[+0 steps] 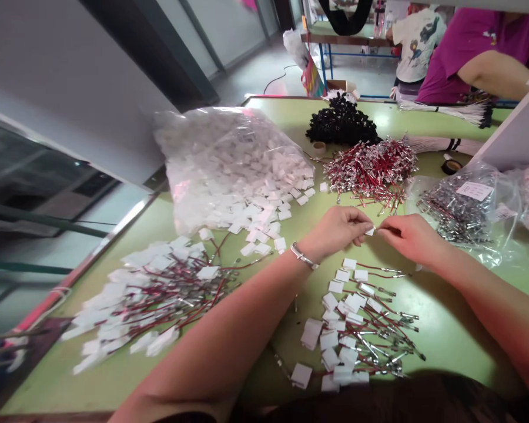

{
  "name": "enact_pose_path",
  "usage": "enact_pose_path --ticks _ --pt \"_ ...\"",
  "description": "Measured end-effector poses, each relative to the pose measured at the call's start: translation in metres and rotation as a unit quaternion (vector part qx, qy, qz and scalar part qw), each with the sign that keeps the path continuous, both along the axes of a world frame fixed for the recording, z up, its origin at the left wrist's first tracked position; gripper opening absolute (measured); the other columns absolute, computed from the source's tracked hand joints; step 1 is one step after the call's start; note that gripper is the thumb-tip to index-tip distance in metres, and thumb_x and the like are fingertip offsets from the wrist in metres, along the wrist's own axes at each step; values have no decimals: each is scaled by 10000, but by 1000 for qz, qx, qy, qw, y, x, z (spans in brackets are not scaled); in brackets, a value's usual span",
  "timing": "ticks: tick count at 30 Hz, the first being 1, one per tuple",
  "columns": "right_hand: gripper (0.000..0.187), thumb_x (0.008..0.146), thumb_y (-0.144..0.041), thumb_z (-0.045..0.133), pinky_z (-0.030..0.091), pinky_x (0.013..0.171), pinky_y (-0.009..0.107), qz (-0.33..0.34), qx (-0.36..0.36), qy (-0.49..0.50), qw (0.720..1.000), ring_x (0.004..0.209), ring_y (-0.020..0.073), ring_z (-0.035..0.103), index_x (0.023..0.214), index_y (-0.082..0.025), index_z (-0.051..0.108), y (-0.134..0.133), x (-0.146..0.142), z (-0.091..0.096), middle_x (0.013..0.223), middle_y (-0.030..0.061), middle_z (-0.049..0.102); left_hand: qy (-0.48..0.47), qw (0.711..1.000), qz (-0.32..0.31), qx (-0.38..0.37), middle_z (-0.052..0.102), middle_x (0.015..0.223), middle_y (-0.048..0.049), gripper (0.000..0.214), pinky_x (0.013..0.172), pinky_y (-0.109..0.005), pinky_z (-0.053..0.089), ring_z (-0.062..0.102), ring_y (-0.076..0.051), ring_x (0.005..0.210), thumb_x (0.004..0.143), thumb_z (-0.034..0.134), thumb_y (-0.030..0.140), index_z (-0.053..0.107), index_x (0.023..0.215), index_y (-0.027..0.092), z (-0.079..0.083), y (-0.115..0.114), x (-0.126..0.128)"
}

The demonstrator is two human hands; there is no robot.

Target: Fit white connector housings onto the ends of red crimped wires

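A small white plastic piece (370,231), up above the green counter (449,329).
The left hand (341,228) pinches it — the right hand (408,235), just beside, is pressed tight in a pinch, on what I cannot tell. Nearer lie thin red wires with white tags and silver ends (355,318).

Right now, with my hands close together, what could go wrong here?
The small white tab held by the left hand could slip, being so small. The left forearm reaches between the left heap of wired tabs and the front heap, so it might knock some askew. Loose tabs by the clear bag could mix into the left heap.
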State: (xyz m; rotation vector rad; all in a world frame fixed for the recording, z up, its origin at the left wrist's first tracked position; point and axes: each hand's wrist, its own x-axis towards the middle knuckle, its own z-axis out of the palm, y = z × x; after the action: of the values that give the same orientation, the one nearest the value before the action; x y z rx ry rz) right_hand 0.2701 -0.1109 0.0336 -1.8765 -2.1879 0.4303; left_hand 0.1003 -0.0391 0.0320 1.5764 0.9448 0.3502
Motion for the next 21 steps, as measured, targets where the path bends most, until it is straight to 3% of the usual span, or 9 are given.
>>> enact_pose_path --ticks 6,10,16,21 --pt "318 909 -291 422 303 539 256 86 -2 27 996 519 112 412 689 -176 621 2 5 -15 583 17 573 -5 999 -29 -14 591 580 -13 94 472 -209 429 548 -87 511 768 605 231 620 747 141 -6 4 -5" --pt "306 905 -292 435 302 545 234 69 -3 83 994 529 102 433 708 -177 638 0 -1 -23 579 0 567 -3 999 -41 -16 583 570 -5 86 479 -199 430 534 -72 494 776 605 217 605 737 140 -8 5 -7" --pt "302 897 -267 444 282 544 243 47 -14 17 999 537 110 435 688 -170 639 -2 -7 -22 589 21 590 30 997 -63 -20 553 505 12 94 463 -202 427 525 -75 456 783 599 174 580 697 143 -10 3 -7" --pt "309 909 -279 449 288 539 238 65 -40 44 996 531 104 451 668 -175 613 -1 -6 -18 584 10 589 5 995 -85 -42 562 503 13 79 473 -214 420 536 -88 458 770 592 181 575 700 150 -13 2 -6"
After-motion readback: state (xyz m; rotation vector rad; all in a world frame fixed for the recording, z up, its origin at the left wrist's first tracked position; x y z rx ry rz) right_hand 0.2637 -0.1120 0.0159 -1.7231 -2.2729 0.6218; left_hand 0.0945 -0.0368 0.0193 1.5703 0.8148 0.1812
